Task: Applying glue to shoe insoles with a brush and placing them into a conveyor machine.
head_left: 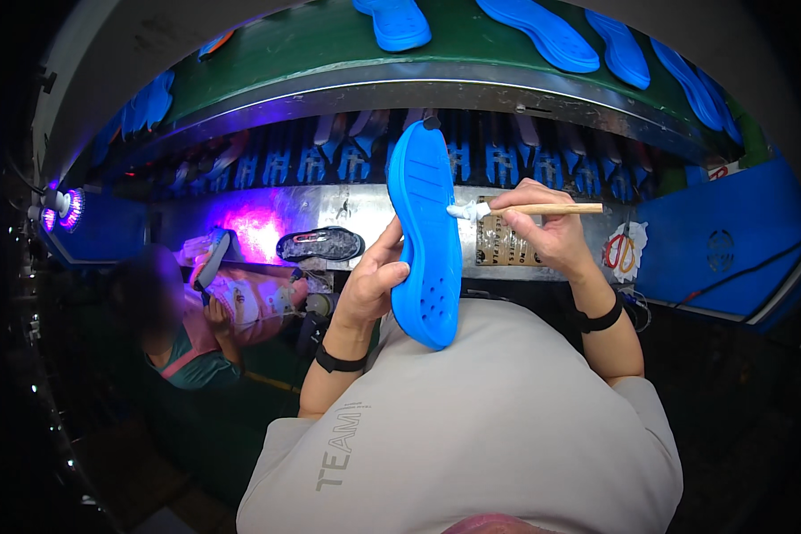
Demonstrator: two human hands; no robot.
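Observation:
A bright blue shoe sole (429,227) stands lengthwise in front of my chest, its inner face with grooves and small holes toward me. My left hand (376,278) is closed on the sole's left edge, thumb on its face. Between the fingers of my right hand (550,227) is a brush (556,209) with a light wooden handle. The brush's white-coated head touches the right edge of the sole, about midway up. A dark round spot or piece shows at the sole's top end.
A green conveyor belt (294,55) with several blue soles runs across the far side. Beneath its metal edge is a rack of blue-and-dark parts. A dark shoe (320,244) lies on the metal bench (347,200). To the left, a co-worker handles a shoe; red-handled scissors (620,253) lie right.

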